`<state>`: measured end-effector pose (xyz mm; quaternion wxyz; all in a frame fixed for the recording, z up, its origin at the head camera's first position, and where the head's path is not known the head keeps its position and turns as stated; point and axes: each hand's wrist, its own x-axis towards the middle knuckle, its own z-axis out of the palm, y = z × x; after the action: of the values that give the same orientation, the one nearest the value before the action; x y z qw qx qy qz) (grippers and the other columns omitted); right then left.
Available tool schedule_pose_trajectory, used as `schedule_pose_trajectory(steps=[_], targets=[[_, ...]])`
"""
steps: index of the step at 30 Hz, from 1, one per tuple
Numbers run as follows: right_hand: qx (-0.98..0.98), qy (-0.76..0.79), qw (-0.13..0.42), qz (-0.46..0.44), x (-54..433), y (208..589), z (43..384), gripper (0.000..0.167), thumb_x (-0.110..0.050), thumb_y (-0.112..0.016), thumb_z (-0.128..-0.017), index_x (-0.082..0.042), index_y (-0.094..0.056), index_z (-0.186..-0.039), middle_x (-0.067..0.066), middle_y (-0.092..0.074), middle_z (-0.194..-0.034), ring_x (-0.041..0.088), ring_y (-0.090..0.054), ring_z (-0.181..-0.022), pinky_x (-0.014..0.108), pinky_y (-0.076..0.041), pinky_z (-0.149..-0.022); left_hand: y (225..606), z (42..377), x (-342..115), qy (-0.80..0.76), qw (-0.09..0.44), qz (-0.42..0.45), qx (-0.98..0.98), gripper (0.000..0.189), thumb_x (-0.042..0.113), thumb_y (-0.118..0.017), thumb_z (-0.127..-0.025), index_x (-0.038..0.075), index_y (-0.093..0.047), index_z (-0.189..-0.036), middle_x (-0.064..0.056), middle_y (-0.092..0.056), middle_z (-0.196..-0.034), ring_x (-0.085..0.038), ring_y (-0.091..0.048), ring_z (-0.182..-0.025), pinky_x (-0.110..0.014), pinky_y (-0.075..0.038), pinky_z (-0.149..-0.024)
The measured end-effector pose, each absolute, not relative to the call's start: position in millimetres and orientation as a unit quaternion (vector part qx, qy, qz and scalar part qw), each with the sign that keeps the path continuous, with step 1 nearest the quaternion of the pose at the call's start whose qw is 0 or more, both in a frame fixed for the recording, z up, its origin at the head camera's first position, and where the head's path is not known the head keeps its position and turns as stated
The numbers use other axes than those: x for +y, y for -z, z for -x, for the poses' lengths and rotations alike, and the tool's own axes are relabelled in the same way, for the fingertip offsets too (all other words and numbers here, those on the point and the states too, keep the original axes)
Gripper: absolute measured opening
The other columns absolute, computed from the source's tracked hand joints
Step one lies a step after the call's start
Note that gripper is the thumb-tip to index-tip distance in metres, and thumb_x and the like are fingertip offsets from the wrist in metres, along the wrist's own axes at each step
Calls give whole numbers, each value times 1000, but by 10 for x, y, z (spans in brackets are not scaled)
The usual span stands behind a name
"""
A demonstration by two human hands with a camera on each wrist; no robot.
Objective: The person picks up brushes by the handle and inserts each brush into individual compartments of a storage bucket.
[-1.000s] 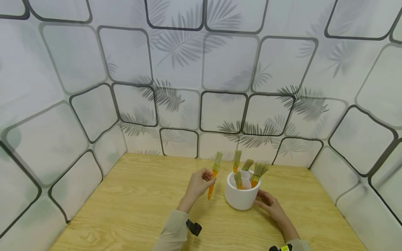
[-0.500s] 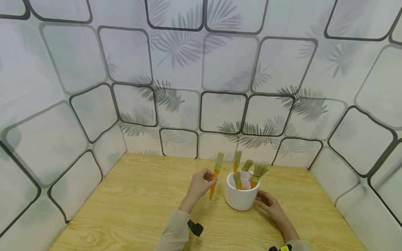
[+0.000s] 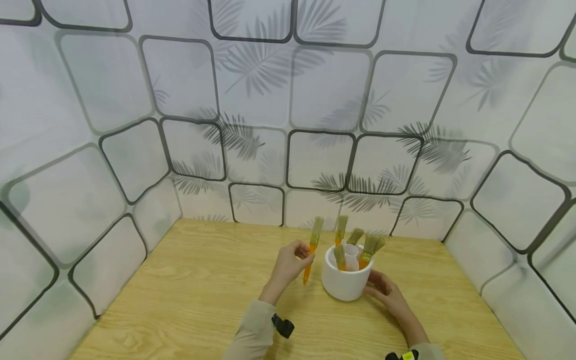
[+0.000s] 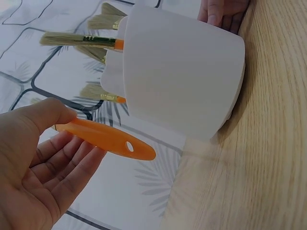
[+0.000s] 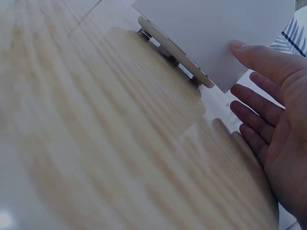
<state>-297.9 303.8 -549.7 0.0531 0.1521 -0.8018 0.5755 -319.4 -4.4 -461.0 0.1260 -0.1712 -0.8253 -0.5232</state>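
My left hand (image 3: 288, 262) pinches a flat paintbrush (image 3: 311, 250) by its orange handle between thumb and fingers, bristles up. In the left wrist view the handle's end (image 4: 129, 146), with its hanging hole, points at the white pot (image 4: 184, 72), apart from it. That round pot (image 3: 343, 286) stands on the table just right of the brush. Several more brushes (image 3: 369, 246) with pale bristles stand in it, around white inner dividers (image 3: 352, 251). At the pot's right side is my right hand (image 3: 390, 296); its thumb (image 5: 259, 55) touches the wall, its other fingers loosely bent.
A light wood-grain tabletop (image 3: 189, 290) bears the pot. Behind it and at both sides rise pale walls (image 3: 256, 205) with a pattern of rounded squares and leaves. In the right wrist view the pot's base (image 5: 175, 52) shows a small gap above the wood.
My left hand has drifted slightly right with the paintbrush, closer to the pot. The right hand and the pot have stayed in place.
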Motion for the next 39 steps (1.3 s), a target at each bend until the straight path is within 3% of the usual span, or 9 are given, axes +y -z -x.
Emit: schedule_pose_trajectory(steps=[22,32,39], targets=[[-806,-564,75,-162,3051,5537,3010,52,-8,-62,-88,6,-39,-133,21,-55,-121,-6,-52,-104,13,-43,-88,4568,3210,22,546,146,176,-806,13,16,-70,-82,8,-62,-89,-2,-64,-79,-10,-59,-73,-20,-50,-65],[-803,-566,72,-173,3052,5511,3011,48,-8,-62,-88,6,-43,-130,24,-51,-124,-7,-51,-106,13,-41,-90,4535,3213,57,549,156,188,-799,13,15,-70,-82,8,-62,-89,-3,-64,-81,-11,-60,-74,-20,-50,-68],[-812,-558,61,-158,3054,5506,3012,49,-11,-62,-89,2,-43,-132,24,-51,-127,-7,-50,-107,13,-39,-92,4522,3217,81,552,163,196,-794,12,15,-70,-82,8,-62,-89,-2,-63,-81,-11,-60,-74,-27,-52,-71]])
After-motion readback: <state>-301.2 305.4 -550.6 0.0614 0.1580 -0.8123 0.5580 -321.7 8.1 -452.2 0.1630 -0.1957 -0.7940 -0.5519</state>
